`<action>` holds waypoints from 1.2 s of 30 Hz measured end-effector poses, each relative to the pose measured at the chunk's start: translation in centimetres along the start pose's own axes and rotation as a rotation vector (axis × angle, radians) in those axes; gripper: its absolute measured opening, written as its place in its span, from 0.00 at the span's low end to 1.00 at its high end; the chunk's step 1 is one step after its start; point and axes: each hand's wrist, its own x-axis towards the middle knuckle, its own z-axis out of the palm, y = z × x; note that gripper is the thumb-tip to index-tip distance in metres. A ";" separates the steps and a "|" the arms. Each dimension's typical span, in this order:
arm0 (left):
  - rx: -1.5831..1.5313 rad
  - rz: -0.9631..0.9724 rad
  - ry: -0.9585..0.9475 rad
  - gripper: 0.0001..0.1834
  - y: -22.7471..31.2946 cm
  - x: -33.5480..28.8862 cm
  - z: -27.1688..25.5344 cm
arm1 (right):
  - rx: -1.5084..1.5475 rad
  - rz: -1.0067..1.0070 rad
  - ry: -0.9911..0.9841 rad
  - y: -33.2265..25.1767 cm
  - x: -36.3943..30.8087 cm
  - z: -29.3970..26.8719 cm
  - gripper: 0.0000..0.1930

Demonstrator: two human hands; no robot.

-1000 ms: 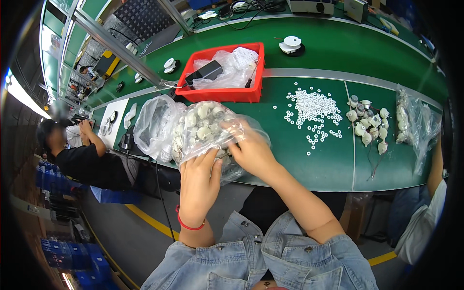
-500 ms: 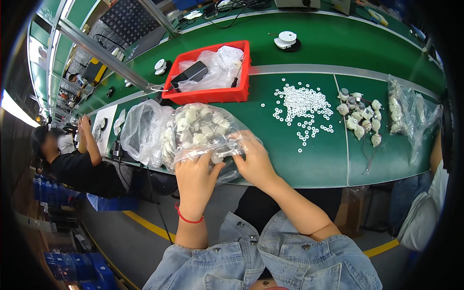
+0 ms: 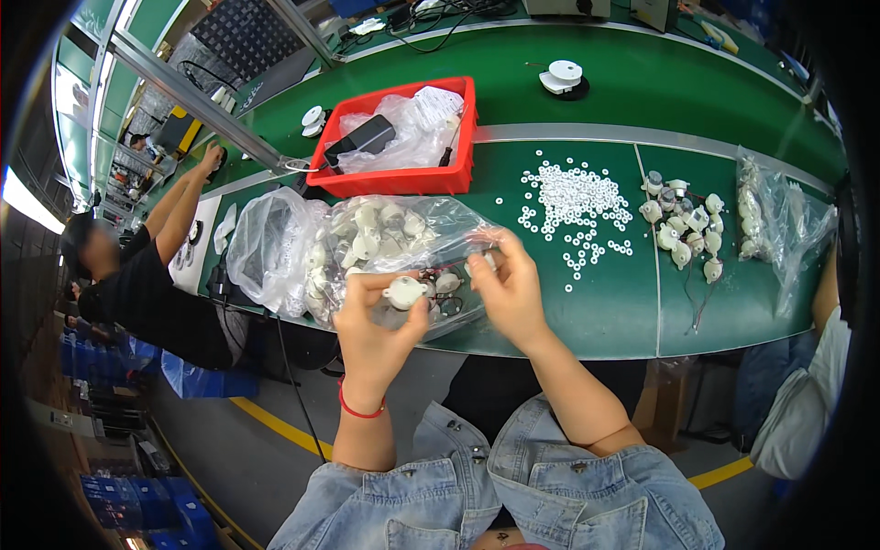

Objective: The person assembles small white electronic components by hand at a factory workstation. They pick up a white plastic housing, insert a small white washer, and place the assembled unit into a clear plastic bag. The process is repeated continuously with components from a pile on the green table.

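Note:
My left hand [image 3: 374, 332] pinches a small white round plastic part with two side ears [image 3: 404, 292] between thumb and fingers. Just to its right, my right hand [image 3: 511, 291] is closed at the mouth of a clear plastic bag, with a whitish part [image 3: 483, 263] partly showing at its fingertips. The clear plastic bag [image 3: 449, 220] lies under and behind both hands, bulging with several similar white parts [image 3: 365, 240]. Thin dark and red wires and more parts show between my hands at the bag's near edge.
Behind the bag stands a red bin [image 3: 394, 181] holding plastic wrap and a black adapter [image 3: 365, 139]. Small white rings [image 3: 577, 194] lie heaped to the right, beside loose white wired parts [image 3: 683, 220] and another clear bag [image 3: 793, 220]. A co-worker [image 3: 151, 284] sits at left.
Both hands have come off the bag's near edge, the left now holding up a white part. White reels on the far green strip have shifted right. The co-worker's arms have reached forward.

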 end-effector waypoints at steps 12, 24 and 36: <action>-0.672 -0.090 -0.100 0.17 1.3 -1.7 3.2 | 0.425 0.393 -0.192 -3.5 -2.6 -5.8 0.17; -0.119 0.387 -1.023 0.07 3.3 3.2 10.6 | -0.080 0.084 -0.111 -6.4 -8.9 -13.4 0.19; -0.451 0.024 -1.156 0.20 1.6 0.2 19.5 | -0.546 -0.092 0.217 -5.8 -8.9 -17.5 0.29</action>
